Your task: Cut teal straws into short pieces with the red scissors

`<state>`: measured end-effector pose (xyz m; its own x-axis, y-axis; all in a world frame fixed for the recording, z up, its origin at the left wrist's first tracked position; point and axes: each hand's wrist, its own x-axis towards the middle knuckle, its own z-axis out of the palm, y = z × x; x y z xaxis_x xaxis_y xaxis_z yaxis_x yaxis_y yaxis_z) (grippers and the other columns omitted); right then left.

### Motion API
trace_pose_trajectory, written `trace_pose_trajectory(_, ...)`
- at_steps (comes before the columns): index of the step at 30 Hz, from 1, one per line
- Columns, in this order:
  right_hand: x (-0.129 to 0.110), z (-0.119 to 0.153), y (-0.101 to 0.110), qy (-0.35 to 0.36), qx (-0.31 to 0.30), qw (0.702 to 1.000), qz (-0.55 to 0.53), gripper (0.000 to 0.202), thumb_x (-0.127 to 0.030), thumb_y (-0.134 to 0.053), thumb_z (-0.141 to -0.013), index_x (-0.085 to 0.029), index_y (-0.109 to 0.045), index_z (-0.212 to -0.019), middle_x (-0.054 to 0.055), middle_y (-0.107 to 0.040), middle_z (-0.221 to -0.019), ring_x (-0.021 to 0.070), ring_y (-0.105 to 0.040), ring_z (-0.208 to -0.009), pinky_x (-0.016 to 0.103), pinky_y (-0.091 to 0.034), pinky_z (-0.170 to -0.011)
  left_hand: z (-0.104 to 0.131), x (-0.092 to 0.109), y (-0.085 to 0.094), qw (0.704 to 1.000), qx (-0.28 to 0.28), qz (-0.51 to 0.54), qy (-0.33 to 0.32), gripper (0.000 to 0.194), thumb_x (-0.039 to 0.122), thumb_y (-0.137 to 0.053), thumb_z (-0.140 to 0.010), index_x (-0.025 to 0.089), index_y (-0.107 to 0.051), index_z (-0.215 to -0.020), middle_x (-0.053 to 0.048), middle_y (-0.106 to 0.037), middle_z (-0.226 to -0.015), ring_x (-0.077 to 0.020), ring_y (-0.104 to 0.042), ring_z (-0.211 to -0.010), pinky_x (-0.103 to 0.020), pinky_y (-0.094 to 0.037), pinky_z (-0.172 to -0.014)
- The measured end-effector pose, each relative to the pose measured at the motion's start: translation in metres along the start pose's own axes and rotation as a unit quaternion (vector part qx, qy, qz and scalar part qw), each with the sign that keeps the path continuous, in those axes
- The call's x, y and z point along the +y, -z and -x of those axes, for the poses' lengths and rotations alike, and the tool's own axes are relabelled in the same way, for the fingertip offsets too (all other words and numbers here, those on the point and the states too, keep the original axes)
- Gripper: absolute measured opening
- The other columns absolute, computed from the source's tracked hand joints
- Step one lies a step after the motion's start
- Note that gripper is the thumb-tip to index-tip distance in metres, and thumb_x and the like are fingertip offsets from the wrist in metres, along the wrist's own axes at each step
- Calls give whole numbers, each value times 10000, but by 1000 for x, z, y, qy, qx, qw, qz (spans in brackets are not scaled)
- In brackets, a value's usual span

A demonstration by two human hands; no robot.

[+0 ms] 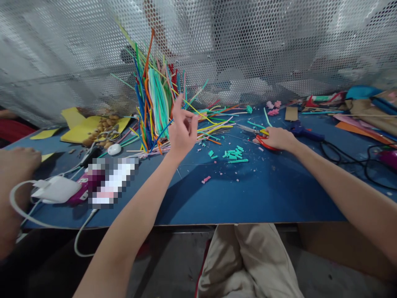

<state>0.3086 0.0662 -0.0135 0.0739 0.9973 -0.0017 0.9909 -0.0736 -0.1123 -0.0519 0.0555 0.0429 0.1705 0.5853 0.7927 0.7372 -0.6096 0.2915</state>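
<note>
My left hand (184,130) is raised in front of a bundle of colored pipe cleaners (158,105). Its thumb and a bent finger come together while other fingers point up. A yellow pipe cleaner (203,117) runs close by the fingertips, but whether they grip it is unclear. At the right, my right hand (279,138) holds a pair of scissors (265,142) with red and yellow handles, blades pointing left over the table. Short cut turquoise pieces (234,154) lie in a small pile between my hands, with a pink piece (206,179) nearer to me.
Blue table (198,203) meets a perforated metal panel (248,49) behind. A glue gun (307,131) with a black cord lies right. Phone (113,182), white charger (57,189) and cables sit left. Another person's arm (14,178) rests at far left.
</note>
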Motion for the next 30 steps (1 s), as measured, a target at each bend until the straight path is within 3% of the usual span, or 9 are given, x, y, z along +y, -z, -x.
trace_pose_trajectory(2, -1, 0, 1, -1, -2, 1000, 0, 786, -862, -510, -782, -189, -698, -1143, 204, -744, -1123, 413, -708, -1014, 509, -547, -819, 0, 3, 2, 996, 89, 20, 1, 428, 459, -377, -1074, 271, -449, -1452, -50, -685, -998, -127, -554, -627, -274, -435, -611)
trace_pose_trajectory(4, -1, 1, 2, -2, -10, 1000, 1, 799, -871, -499, -782, -183, -695, -1137, 207, -741, -1129, 417, -708, -1021, 510, -547, -825, 1, 2, 2, 996, 91, 8, -13, 393, 480, -394, -1065, 260, -533, -1359, -42, -685, -946, -120, -539, -596, -274, -421, -601)
trace_pose_trajectory(8, -1, 2, 2, 2, -5, 1000, -1, 811, -870, -494, -790, -180, -684, -1172, 212, -739, -1148, 420, -706, -1033, 513, -546, -834, 6, -4, 1, 988, -93, -49, -109, 377, 459, -462, -1023, 207, -683, -848, -30, -664, -689, -136, -570, -591, -292, -405, -625)
trace_pose_trajectory(11, -1, 1, 1, -1, -6, 1000, -5, 815, -872, -497, -787, -188, -681, -1191, 205, -739, -1163, 414, -707, -1028, 505, -547, -826, 10, -5, -4, 956, -235, -61, -164, 444, 463, -480, -1002, 204, -666, -692, -33, -663, -641, -153, -600, -616, -298, -368, -610)
trace_pose_trajectory(16, -1, 1, 2, -9, -17, 1000, 0, 828, -883, -493, -776, -195, -682, -1195, 203, -734, -1168, 411, -706, -1055, 492, -549, -838, 11, -3, -10, 931, -324, -59, -160, 378, 447, -520, -984, 203, -735, -790, -53, -720, -732, -178, -640, -688, -301, -400, -665)
trace_pose_trajectory(20, -7, 6, 5, -17, -10, 1000, 11, 856, -884, -475, -790, -168, -678, -1213, 230, -725, -1176, 433, -700, -1065, 526, -546, -844, 10, -4, -11, 923, -357, -47, -140, 286, 368, -556, -976, 273, -740, -1174, -24, -766, -888, -185, -684, -784, -284, -440, -713)
trace_pose_trajectory(22, -10, 10, 6, -29, 3, 999, 29, 862, -877, -476, -800, -151, -676, -1220, 246, -726, -1163, 443, -701, -1056, 544, -541, -843, 10, -5, -12, 925, -349, -71, -131, 391, 325, -527, -993, 321, -645, -1365, -28, -772, -992, -194, -697, -827, -286, -452, -726)
trace_pose_trajectory(25, -11, 14, 7, -26, 11, 998, 47, 846, -859, -459, -828, -135, -677, -1209, 255, -729, -1158, 435, -700, -1054, 537, -541, -842, 10, -7, -16, 943, -295, -134, -78, 391, 354, -505, -1013, 313, -629, -1382, -51, -757, -920, -230, -697, -810, -307, -458, -714)
trace_pose_trajectory(30, -4, 15, 11, 7, 22, 999, 28, 794, -848, -507, -806, -146, -723, -1110, 250, -732, -1149, 438, -690, -1050, 536, -529, -838, 2, -17, -11, 995, -44, -79, 40, 435, 355, -520, -1027, 232, -517, -1445, -30, -675, -801, -202, -662, -767, -299, -476, -741)
